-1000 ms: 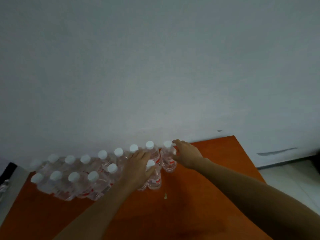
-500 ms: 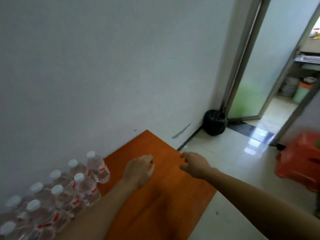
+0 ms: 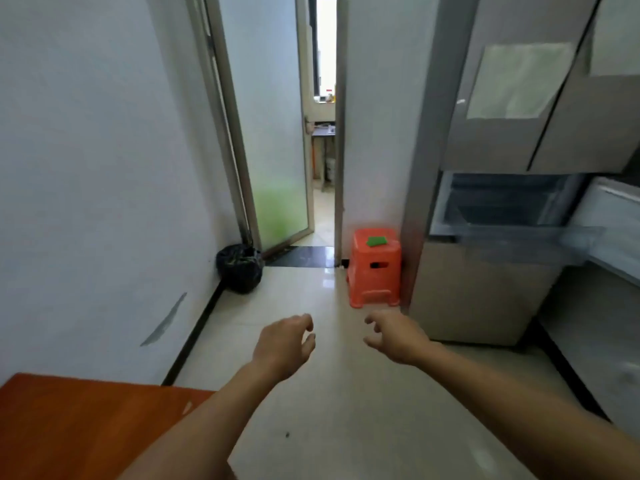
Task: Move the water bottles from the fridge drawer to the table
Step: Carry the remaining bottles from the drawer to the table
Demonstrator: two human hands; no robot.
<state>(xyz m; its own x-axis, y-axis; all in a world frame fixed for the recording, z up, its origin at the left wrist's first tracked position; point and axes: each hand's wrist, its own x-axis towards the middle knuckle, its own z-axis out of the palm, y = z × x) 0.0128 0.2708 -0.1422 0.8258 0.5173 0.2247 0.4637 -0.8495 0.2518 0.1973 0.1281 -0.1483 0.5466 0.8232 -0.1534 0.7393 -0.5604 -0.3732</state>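
My left hand (image 3: 285, 346) and my right hand (image 3: 394, 337) hang side by side over the pale tiled floor, both empty with fingers loosely apart. The orange table (image 3: 69, 427) shows only its corner at the lower left, behind my left forearm. The grey fridge (image 3: 485, 292) stands at the right with its drawer (image 3: 540, 233) pulled out; its inside is blurred and I cannot make out bottles in it. No water bottles are in view.
An orange plastic stool (image 3: 374, 271) with a green item on top stands against the fridge's left side. A black bin bag (image 3: 239, 268) sits by the wall near the frosted glass door (image 3: 277, 168). Open floor lies between table and fridge.
My view has swung right, from the bottles on the table to the fridge. Both hands let go of the bottles and moved off the table out over the floor.
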